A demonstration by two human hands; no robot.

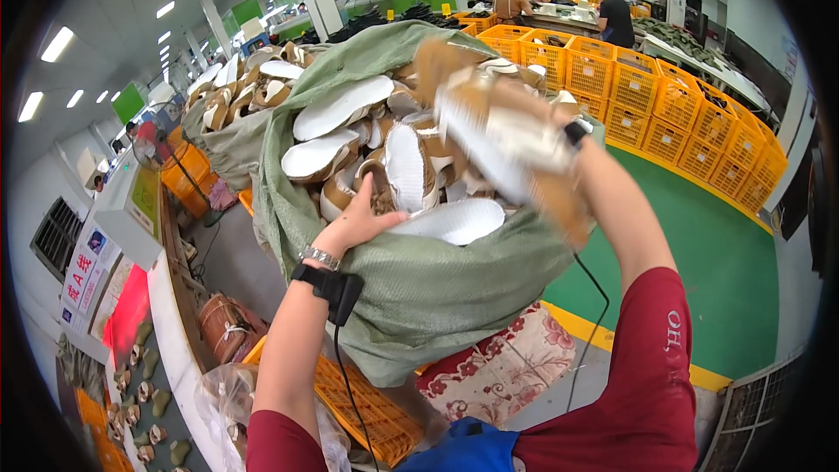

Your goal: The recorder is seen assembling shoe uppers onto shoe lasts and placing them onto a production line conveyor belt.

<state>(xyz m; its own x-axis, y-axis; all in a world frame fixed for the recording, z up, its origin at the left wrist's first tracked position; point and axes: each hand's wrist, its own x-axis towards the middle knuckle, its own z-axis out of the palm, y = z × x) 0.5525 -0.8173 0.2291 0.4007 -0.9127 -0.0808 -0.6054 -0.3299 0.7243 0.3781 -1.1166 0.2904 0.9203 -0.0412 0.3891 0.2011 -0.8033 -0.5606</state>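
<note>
A big green woven sack (419, 284) stands before me with its mouth rolled back, heaped with brown and white shoe uppers (409, 166) whose white soles show. My left hand (357, 217) rests among them at the near left side, thumb and forefinger apart; the other fingers are partly hidden. Over the sack's right side my right hand (549, 114) grips several shoe uppers (502, 135), brown and white. They are smeared by motion, so their exact number cannot be made out. Straps and cables run from both wrists.
Another sack of shoe uppers (249, 92) stands behind to the left. Stacked orange crates (634, 87) line the right side beyond a green floor (690, 253). At lower left, a conveyor (166, 376) carries small shoe parts, beside an orange crate (363, 406). People sit and stand at far tables.
</note>
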